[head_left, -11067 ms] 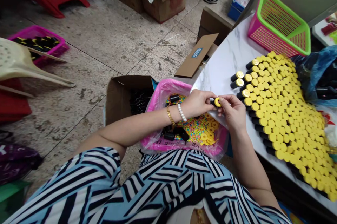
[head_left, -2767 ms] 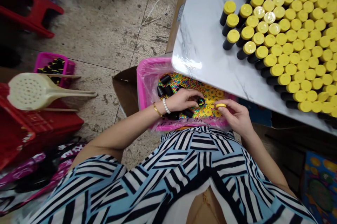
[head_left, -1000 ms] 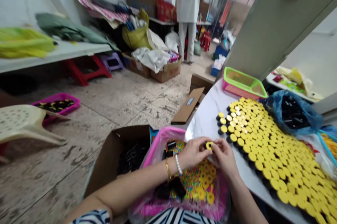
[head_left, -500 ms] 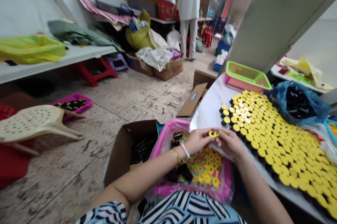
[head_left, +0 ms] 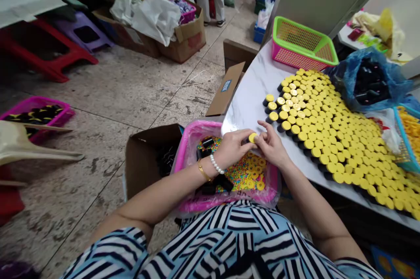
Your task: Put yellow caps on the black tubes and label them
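Note:
My left hand (head_left: 233,145), with a pearl bracelet and a gold bangle at the wrist, is closed around a small black cylinder topped by a round yellow cap (head_left: 252,137). The black body is mostly hidden by my fingers. At the cap's right edge, my right hand (head_left: 273,147) pinches with the thumb and curled fingers, its index finger raised. Both hands are over a pink basin (head_left: 188,137) lined with clear plastic. Inside the basin are small multicoloured beads (head_left: 236,173), yellow ring-shaped pieces (head_left: 256,169) and black cylinders (head_left: 207,142).
Many yellow-capped black cylinders (head_left: 334,139) stand packed on the white table (head_left: 247,91) at right. Behind them are a green and pink basket (head_left: 303,49) and a blue bag (head_left: 348,86) of black pieces. An open cardboard box (head_left: 141,156) adjoins the basin's left side.
The view has tilted down. Earlier a yellow piece with a dark centre faced up between my fingers; now a smooth yellow cap shows on the cylinder, and my right index finger is lifted.

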The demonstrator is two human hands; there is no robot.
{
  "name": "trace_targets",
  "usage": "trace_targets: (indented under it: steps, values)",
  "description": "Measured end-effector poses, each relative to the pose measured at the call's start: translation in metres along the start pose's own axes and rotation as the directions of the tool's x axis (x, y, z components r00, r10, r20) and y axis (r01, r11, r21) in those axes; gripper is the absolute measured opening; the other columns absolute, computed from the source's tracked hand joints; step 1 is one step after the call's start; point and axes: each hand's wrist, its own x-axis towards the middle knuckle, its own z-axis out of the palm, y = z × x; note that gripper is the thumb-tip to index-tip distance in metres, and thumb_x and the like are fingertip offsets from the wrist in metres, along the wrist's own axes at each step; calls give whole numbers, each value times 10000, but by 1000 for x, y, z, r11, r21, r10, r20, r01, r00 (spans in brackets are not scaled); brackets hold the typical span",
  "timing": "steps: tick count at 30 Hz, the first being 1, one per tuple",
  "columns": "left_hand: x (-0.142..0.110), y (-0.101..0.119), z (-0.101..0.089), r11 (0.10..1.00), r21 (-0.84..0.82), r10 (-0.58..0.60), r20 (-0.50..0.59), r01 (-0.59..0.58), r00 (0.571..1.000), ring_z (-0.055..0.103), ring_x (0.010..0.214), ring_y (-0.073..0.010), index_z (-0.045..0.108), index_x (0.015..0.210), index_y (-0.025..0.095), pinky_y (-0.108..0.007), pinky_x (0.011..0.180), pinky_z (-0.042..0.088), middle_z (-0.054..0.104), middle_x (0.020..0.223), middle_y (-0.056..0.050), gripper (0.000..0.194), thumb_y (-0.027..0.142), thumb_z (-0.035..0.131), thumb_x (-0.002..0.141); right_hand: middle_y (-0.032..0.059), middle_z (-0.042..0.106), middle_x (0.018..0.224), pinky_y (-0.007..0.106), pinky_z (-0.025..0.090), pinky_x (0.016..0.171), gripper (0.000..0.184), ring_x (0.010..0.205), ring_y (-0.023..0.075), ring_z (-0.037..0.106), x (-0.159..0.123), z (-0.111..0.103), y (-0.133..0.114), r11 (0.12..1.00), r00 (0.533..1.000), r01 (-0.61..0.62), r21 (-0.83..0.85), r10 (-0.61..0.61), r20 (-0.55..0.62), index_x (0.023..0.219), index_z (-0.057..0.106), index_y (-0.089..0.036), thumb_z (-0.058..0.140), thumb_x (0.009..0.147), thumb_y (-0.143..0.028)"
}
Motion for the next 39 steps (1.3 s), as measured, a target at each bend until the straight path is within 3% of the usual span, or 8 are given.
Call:
trace_targets:
  steps: [5, 12, 17, 22, 26, 31, 34, 39]
  values:
    - [31, -9, -9, 957, 288, 13, -95, 15, 995, 621, 801, -172, 709, 1036, 145, -309, 781, 513, 679, 929, -53, 299, 288, 811, 795, -91, 484, 625, 231, 415, 482, 419, 479, 101, 465, -52, -3, 7, 984, 986, 11, 178, 19, -168, 1289, 564, -244, 642, 942, -467]
    - [95, -18, 17, 979, 177, -80, -128, 102, 989, 625, 740, -149, 653, 1074, 139, -299, 772, 496, 689, 768, 0, 366, 194, 815, 750, -5, 635, 710, 286, 441, 554, 230, 561, 146, 531, -100, -2, 32, 990, 995, -50, -131, 39, -89, 1088, 724, -235, 626, 955, -396]
    - [21, -14, 6, 976, 216, 58, -156, -23, 986, 616, 729, -135, 625, 1095, 162, -287, 757, 510, 687, 828, -18, 229, 307, 657, 921, 52, 738, 911, 315, 503, 700, 232, 728, 182, 644, -112, -11, 62, 912, 1000, 15, -410, -17, 0, 1098, 731, -220, 585, 974, -351]
    - [-65, -55, -14, 815, 552, 22, 276, -177, 961, 611, 1015, -245, 676, 1180, 169, -385, 902, 520, 671, 1121, -136, 272, 275, 594, 943, 85, 758, 928, 330, 535, 768, 282, 789, 221, 693, -113, -13, 91, 813, 998, -52, -580, 55, -12, 1117, 732, -190, 551, 983, -360]
    - [-70, -82, -11, 730, 666, -144, 369, -153, 918, 571, 1073, -297, 684, 1270, 156, -461, 963, 497, 627, 1109, -168, 386, 161, 567, 902, 152, 768, 1038, 386, 554, 785, 412, 838, 299, 728, -91, 4, 95, 605, 989, -108, -789, 146, -23, 1313, 671, -166, 547, 978, -373]
    - [-66, -64, -3, 883, 439, 28, 307, -168, 951, 564, 1198, -211, 669, 1277, 235, -370, 1020, 493, 568, 1298, -115, 520, 12, 453, 859, 154, 767, 1088, 423, 556, 881, 423, 952, 336, 725, -69, 17, 85, 545, 995, -62, -836, 104, -6, 1339, 662, -189, 512, 995, -384]
    - [-65, -52, 0, 854, 519, -120, 120, 41, 985, 634, 997, -227, 682, 1119, 128, -368, 918, 531, 646, 1038, -119, 259, 271, 536, 960, 172, 731, 1202, 480, 482, 1051, 413, 1147, 369, 658, -61, 19, 85, 508, 998, -41, -860, 55, -15, 1312, 675, -168, 491, 1002, -369]
    - [-52, -59, 28, 703, 711, -311, 285, 18, 907, 658, 865, -259, 688, 972, 101, -344, 771, 520, 687, 938, -145, 509, 599, 643, 882, 208, 653, 1346, 546, 341, 1173, 443, 1297, 390, 559, -40, 25, 96, 503, 996, 15, -864, 70, 58, 1367, 624, -124, 455, 1021, -341]
